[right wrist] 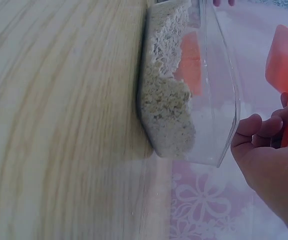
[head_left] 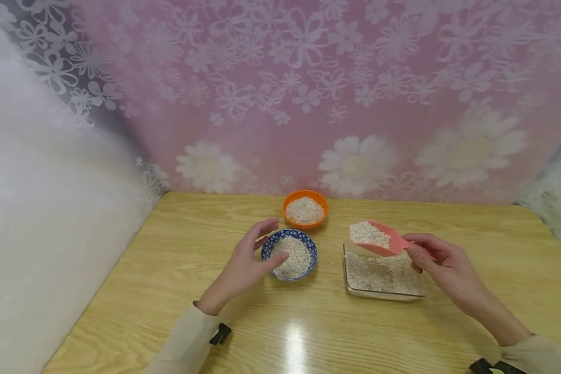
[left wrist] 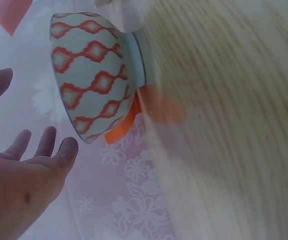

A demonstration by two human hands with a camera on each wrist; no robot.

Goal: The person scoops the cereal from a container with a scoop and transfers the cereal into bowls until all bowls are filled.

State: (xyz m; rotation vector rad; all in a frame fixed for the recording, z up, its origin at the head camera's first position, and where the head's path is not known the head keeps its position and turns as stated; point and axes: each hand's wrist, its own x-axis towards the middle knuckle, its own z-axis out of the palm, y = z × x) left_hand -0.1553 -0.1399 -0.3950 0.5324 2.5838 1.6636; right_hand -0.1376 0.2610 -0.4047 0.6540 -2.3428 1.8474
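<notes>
My right hand (head_left: 449,262) grips the handle of a pink scoop (head_left: 392,241), which carries a heap of pale flakes like oats (head_left: 369,234). The scoop hangs above the back part of a clear rectangular container (head_left: 385,297) that holds more flakes (right wrist: 169,110). My left hand (head_left: 245,262) hovers at the left side of a bowl (head_left: 312,265), thumb over its rim, fingers spread and holding nothing. Blue pattern lines this bowl inside, and red diamonds mark its outside (left wrist: 91,70) in the left wrist view. Flakes (head_left: 293,257) fill much of it.
Just behind the patterned bowl stands an orange bowl (head_left: 324,215) with flakes in it. The wooden table (head_left: 168,249) ends at the back against a pink flowered curtain (head_left: 271,104). Pale cloth (head_left: 51,182) hangs on the left side.
</notes>
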